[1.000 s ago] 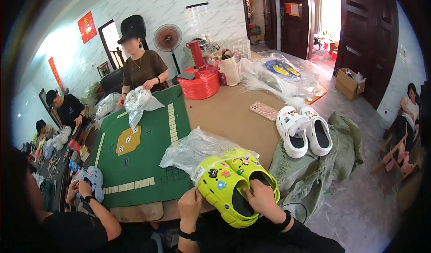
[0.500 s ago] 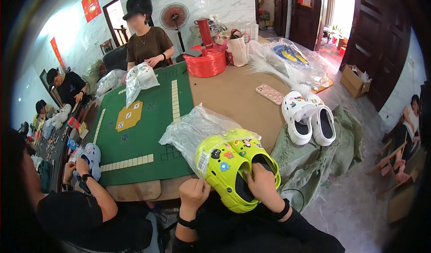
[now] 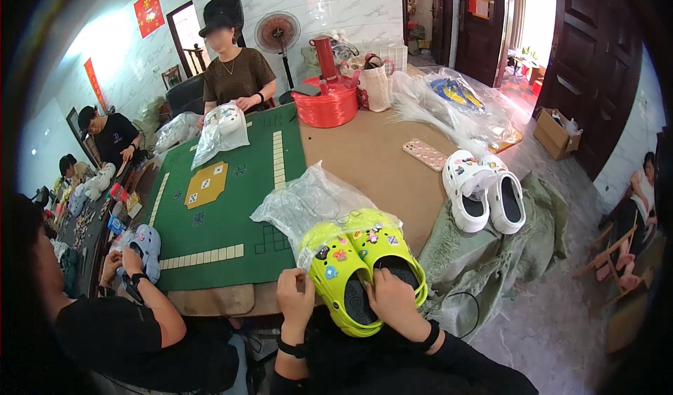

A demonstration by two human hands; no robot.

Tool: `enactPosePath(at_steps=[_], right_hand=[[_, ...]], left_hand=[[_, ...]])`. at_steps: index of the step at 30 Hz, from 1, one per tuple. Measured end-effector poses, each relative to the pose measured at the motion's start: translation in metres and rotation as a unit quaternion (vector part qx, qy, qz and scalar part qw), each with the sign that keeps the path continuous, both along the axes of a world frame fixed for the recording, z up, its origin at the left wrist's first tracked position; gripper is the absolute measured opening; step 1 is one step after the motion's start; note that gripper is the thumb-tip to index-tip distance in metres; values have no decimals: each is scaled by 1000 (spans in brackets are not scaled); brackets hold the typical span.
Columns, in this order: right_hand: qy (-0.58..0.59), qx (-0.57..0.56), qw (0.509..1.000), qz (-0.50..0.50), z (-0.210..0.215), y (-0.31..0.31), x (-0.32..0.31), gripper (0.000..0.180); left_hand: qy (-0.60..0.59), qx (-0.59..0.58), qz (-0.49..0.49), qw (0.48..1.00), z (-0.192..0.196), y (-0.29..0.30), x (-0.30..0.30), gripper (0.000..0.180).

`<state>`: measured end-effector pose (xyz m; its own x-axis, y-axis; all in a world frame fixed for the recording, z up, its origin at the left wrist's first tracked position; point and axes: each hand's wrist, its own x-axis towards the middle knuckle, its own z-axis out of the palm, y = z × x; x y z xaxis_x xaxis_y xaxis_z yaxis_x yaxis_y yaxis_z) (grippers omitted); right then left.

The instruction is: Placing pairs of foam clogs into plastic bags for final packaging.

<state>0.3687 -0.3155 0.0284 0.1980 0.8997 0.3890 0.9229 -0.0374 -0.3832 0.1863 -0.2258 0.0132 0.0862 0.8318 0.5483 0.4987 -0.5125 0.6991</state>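
A pair of lime-green clogs point(image 3: 341, 277) with colourful charms lies at the table's near edge, toes pointing away. The toe ends are inside a clear plastic bag point(image 3: 308, 195) that spreads crumpled over the table. My right hand point(image 3: 394, 301) grips the clogs at the heel end, its fingers over the inner rims where the two meet. My left hand point(image 3: 296, 298) is closed beside the left clog, fingertips pinched near the bag's edge. Whatever is between those fingertips is too small to make out.
White clogs point(image 3: 468, 195) stand on a green woven sack point(image 3: 519, 248) at right. A pink phone case point(image 3: 425, 154), a red twine roll point(image 3: 324, 107) and a green mahjong mat point(image 3: 245, 220) are on the table. Across it, a person point(image 3: 238, 79) holds a bagged clog; another person's hands point(image 3: 120, 265) work at left.
The lime-green clogs have tilted flatter and shifted slightly left, showing more insole. My right hand has moved left onto the rims between them. My left hand has turned upward and shifted slightly left.
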Motion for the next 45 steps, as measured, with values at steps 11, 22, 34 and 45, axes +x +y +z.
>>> enactPosePath(at_steps=[11, 22, 34, 45], right_hand=[[66, -5, 997, -37, 6, 15, 1, 22], [58, 11, 998, -2, 5, 39, -19, 24], [291, 136, 947, 18, 24, 17, 71, 34], [584, 47, 810, 39, -59, 52, 72, 38]], left_hand=[[124, 170, -135, 968, 19, -11, -1, 18], [164, 107, 46, 979, 15, -42, 14, 21], [303, 106, -92, 943, 30, -84, 52, 57], [318, 104, -81, 939, 14, -79, 57, 30]])
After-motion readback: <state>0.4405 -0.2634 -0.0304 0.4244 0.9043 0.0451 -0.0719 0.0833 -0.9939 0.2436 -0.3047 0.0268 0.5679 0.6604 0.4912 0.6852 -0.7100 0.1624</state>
